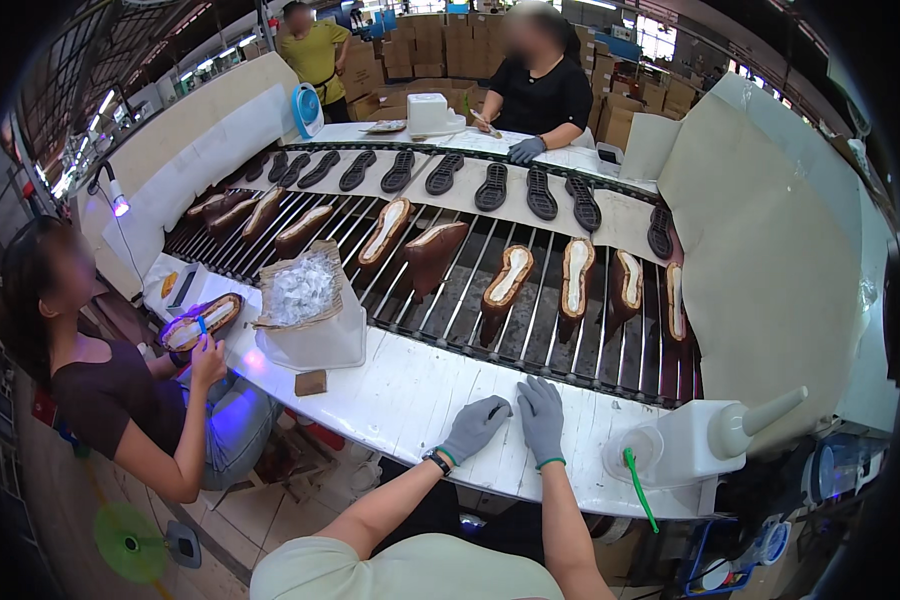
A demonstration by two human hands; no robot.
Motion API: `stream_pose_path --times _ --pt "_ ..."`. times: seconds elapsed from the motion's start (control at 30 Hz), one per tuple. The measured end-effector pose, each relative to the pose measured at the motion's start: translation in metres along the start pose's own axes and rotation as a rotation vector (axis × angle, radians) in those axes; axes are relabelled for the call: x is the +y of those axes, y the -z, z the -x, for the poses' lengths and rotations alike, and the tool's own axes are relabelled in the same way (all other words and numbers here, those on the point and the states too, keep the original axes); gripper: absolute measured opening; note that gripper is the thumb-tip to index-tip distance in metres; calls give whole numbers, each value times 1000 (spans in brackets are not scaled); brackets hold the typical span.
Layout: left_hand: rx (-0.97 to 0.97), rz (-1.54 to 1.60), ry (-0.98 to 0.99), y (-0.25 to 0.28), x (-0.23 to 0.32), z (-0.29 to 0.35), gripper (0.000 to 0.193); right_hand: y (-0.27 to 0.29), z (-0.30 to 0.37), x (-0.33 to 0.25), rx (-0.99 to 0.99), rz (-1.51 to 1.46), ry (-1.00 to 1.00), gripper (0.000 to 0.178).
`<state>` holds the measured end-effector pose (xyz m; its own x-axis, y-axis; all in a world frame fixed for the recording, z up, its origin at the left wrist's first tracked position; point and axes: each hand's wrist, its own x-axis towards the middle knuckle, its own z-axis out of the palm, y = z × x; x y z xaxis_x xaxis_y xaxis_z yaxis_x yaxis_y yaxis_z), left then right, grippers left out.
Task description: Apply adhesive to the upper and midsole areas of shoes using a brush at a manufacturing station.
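My left hand (476, 430), in a grey glove, rests on the white bench (410, 380) with its fingers lying forward; a small dark patch shows near the fingertips. Beside it, my right hand (542, 422), also gloved, lies on the bench, fingers stretched toward the rollers. Neither visibly holds anything. Just beyond my hands is a roller conveyor (457, 322) carrying brown shoe uppers with pale undersides; the nearest are one upper (576, 280) and another upper (508, 278). Farther back, black shoe soles (491, 187) lie in a row on a pale strip.
A white jug-like container (685, 440) and a round pot with a green-handled brush (638, 480) stand at my right. To the left is a white bin (315, 335) topped with crumpled plastic. A seated co-worker (120, 400) brushes a shoe upper; another person (540, 85) sits across.
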<state>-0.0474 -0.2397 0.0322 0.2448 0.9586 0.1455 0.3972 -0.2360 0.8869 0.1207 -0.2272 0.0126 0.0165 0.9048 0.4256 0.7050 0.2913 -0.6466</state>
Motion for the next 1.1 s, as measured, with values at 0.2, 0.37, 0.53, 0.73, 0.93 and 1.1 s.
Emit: stream_pose_path --times 0.2,0.37,0.53,0.73,0.93,1.1 --pt "17 43 -31 -2 -5 1 26 0 1 0 6 -7 8 23" --pt "16 17 -42 -8 -4 0 27 2 2 6 10 24 5 23" --pt "26 28 -49 -6 -8 1 27 0 -2 -3 -9 8 6 24" --pt "41 -27 -40 -1 -11 -2 25 -11 1 10 -13 -9 11 25" --pt "-14 -12 -57 -7 -1 -3 25 0 6 14 16 -12 7 27" --pt "31 48 42 6 -18 6 22 -19 1 0 -34 6 73 24"
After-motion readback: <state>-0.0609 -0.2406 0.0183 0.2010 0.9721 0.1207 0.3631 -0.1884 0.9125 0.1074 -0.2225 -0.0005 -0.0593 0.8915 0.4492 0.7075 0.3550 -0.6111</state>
